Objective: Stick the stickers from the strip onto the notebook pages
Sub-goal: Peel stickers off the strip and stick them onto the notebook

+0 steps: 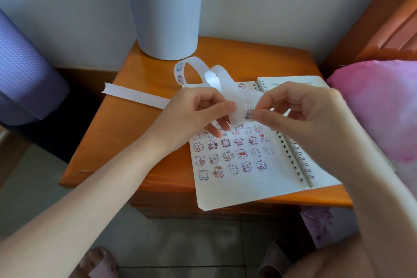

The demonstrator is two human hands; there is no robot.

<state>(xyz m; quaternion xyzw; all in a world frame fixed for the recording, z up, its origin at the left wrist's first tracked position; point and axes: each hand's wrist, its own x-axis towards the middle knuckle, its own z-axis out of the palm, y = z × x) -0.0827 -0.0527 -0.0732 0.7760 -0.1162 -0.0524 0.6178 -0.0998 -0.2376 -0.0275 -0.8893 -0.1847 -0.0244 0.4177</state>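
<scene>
The spiral-bound notebook (248, 189) is lying open on an orange wooden bedside table (126, 124), its near corner overhanging the table's front edge. Rows of small cartoon stickers (228, 156) are covering most of the notebook's left page. The sticker strip (135, 95) is hanging in the air just above the upper part of that page; its white backing is looping up behind the notebook and trailing off to the notebook's left, past the table's edge. The left hand (191, 113) is gripping the strip above the page, thumb and forefinger pinching it and the other fingers curling under. The right hand (300, 106) is hovering above the notebook's wire binding (295, 156), thumb and forefinger closing on a single sticker (248, 116) at the strip, the remaining fingers loosely bent. Whether that sticker is already free of the backing cannot be told. A grey round bin (167, 13) is standing on the table behind the notebook. A purple roll (24, 70) is leaning well to the notebook's left, and pink bedding (379, 106) is lying just to its right.
</scene>
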